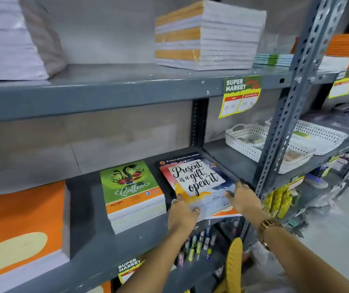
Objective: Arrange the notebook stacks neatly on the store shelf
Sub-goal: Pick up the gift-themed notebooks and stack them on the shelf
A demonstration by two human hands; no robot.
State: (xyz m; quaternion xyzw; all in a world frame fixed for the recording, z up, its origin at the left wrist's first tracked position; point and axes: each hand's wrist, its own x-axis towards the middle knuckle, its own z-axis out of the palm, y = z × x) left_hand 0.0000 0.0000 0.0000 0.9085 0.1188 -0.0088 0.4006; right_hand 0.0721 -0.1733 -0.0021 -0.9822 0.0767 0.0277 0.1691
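A thin stack of notebooks with a "Present is a gift, open it" cover (194,178) lies on the grey middle shelf (97,246), its near edge jutting past the shelf front. My left hand (182,214) presses on its near-left corner, fingers spread over the cover. My right hand (243,197) rests on its near-right edge. A green "Coffee" notebook stack (131,193) stands just to the left, apart from it. Further left sits a tall orange stack (21,227).
The upper shelf carries a wrapped white-and-orange notebook pile (207,34) and a white paper pile (6,39). White perforated baskets (251,142) sit at the right of the middle shelf behind a slotted grey upright (285,115). A yellow price tag (241,96) hangs above. Pens (196,246) fill the shelf below.
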